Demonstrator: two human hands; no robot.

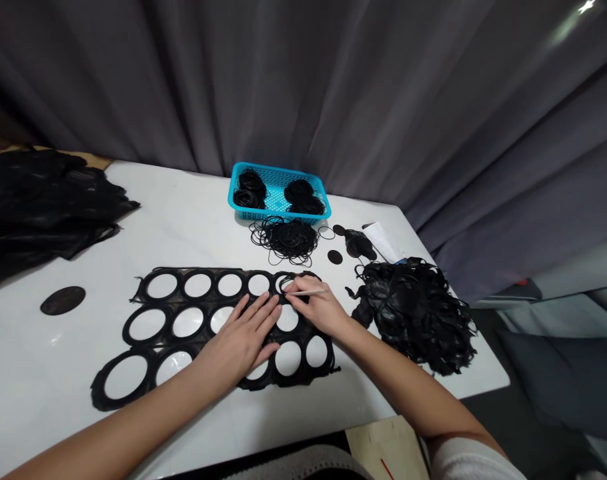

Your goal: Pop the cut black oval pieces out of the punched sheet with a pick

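A black rubber-like sheet (199,303) with rows of large round holes lies flat on the white table. My left hand (246,333) rests on its middle, palm down, fingers stretched out. My right hand (319,305) is at the far right part of the sheet, fingers pinched around a thin pale stick-like tool (307,292). The tool's tip is by a hole in the far row, where a thin black loop seems to show; the exact contact is too small to tell. Beyond the hands lies a tangled heap of thin black rings (287,240).
Behind the ring heap stands a blue basket (279,215) with black ring bundles. Black scraps (413,310) pile up at right, near small black discs (335,257) and white paper (383,241). Black sheets (38,207) and a black disc (63,301) lie at left. A grey curtain (283,80) hangs behind.
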